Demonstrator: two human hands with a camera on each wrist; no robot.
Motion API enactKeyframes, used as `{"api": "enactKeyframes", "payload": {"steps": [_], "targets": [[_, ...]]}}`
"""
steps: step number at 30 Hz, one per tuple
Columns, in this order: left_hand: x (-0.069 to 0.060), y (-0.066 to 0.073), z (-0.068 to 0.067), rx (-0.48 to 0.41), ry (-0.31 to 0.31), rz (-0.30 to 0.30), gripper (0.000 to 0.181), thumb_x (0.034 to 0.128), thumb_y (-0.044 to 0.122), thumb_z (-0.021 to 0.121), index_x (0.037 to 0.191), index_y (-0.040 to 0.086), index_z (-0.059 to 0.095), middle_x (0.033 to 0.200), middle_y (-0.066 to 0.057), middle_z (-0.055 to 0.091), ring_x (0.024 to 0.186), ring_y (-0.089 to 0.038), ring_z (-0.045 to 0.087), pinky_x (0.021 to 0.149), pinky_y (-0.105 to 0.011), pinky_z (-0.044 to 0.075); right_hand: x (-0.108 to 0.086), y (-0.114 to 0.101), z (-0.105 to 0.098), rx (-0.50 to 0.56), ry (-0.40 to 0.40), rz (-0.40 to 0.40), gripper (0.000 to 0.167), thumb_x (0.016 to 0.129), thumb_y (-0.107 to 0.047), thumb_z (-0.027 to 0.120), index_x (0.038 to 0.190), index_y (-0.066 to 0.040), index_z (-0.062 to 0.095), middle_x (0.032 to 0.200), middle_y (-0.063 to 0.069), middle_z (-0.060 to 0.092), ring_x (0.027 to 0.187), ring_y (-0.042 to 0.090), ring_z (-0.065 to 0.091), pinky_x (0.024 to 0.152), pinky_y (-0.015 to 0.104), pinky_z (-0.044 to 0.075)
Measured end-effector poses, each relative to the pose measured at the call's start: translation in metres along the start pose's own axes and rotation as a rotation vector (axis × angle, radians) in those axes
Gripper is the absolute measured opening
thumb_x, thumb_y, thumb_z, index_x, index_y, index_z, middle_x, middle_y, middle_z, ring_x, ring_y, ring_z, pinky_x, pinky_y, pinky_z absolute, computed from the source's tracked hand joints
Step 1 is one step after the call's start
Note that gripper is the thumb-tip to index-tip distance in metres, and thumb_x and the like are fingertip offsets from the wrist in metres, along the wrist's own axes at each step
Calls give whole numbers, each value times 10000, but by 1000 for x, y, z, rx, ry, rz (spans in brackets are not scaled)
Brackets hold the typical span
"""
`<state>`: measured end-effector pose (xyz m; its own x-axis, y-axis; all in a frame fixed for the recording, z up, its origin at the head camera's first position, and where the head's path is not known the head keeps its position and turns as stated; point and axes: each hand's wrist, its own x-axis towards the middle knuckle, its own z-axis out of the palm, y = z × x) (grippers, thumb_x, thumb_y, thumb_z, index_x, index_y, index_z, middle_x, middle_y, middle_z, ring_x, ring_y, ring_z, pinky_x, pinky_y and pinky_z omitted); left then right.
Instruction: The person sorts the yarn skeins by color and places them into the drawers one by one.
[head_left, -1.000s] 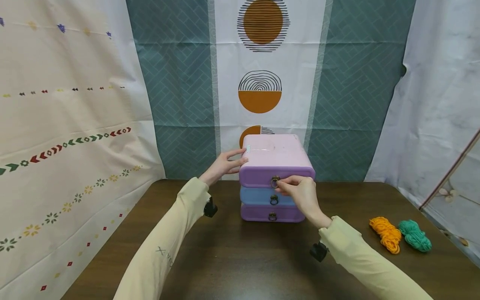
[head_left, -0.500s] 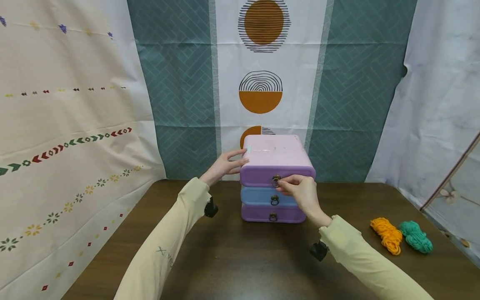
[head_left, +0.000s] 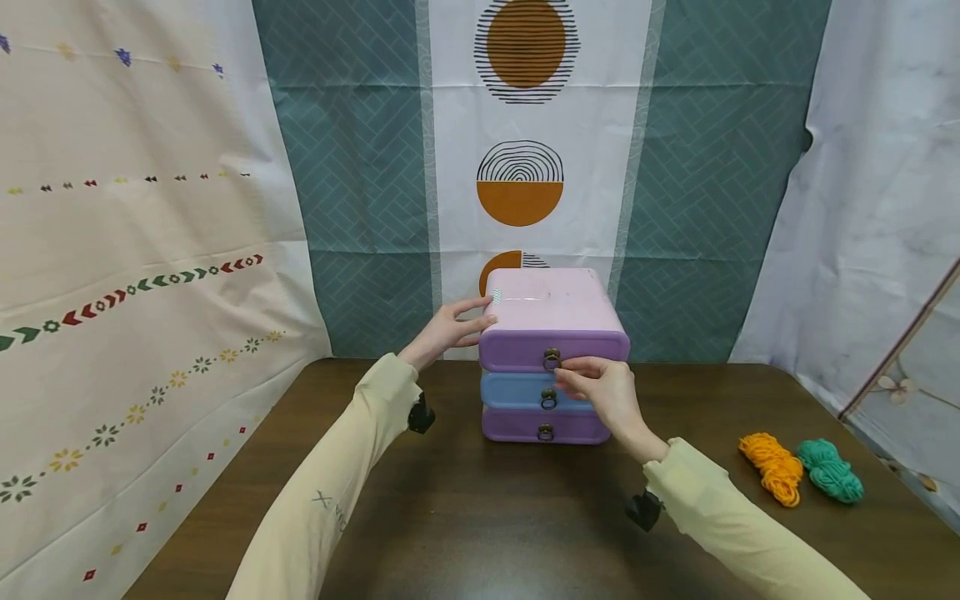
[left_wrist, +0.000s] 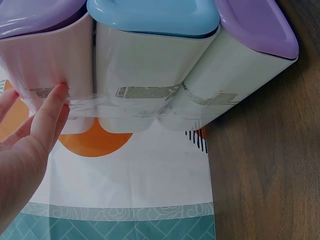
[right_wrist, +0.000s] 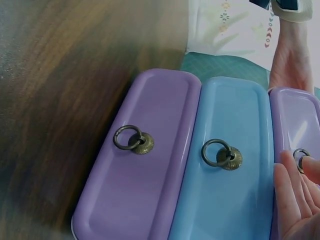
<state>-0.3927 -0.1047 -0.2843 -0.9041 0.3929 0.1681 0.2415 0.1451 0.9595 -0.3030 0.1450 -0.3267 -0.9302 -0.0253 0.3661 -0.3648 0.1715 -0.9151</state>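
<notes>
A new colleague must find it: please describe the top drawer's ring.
On the brown table stands a stack of three drawers. On the purple top drawer hangs a bronze-coloured ring. Two similar rings hang lower; this one is highest, beside the right hand.

Orange yarn just beside green yarn on brown table; patterned cloth behind.

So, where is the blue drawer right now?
In the head view, the blue drawer sits just right of centre, between the upper purple drawer and the lower purple drawer, with the person's right hand in front of its right end.
</notes>
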Motion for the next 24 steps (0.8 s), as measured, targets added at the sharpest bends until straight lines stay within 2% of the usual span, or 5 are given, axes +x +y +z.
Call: {"api": "enactKeyframes", "payload": {"steps": [10, 16, 19, 24], "targets": [[1, 0, -1, 20, 7, -13, 568, 828, 287, 674, 1342, 164, 464, 1328, -37, 401, 1048, -179, 535, 829, -344, 462, -8, 10, 0, -50, -1, 7, 200, 797, -101, 704, 910, 60, 675, 797, 151, 661, 697, 282, 647, 583, 345, 532], [0, 0, -1, 19, 5, -21, 571, 828, 294, 672, 1343, 164, 461, 1339, -39, 385, 1050, -180, 533, 838, -357, 456, -14, 21, 0, -141, -18, 6, 191, 790, -149, 718, 900, 5, 697, 804, 132, 667, 649, 251, 648, 593, 382, 529], [-1, 0, -1, 11, 4, -13, 572, 827, 293, 674, 1342, 162, 462, 1334, -39, 389, 1055, -176, 529, 830, -344, 461, -16, 23, -1, -146, -23, 5, 184, 789, -143, 718, 901, 2, 697, 808, 146, 664, 653, 267, 647, 605, 409, 524], [-1, 1, -1, -2, -7, 6, 574, 827, 287, 676, 1343, 159, 458, 1333, -38, 394, 1073, -180, 516, 843, -357, 453, -19, 27, -1, -169, -27, 7, 170, 792, -127, 713, 906, -3, 697, 807, 134, 666, 669, 268, 646, 586, 333, 529]]}}
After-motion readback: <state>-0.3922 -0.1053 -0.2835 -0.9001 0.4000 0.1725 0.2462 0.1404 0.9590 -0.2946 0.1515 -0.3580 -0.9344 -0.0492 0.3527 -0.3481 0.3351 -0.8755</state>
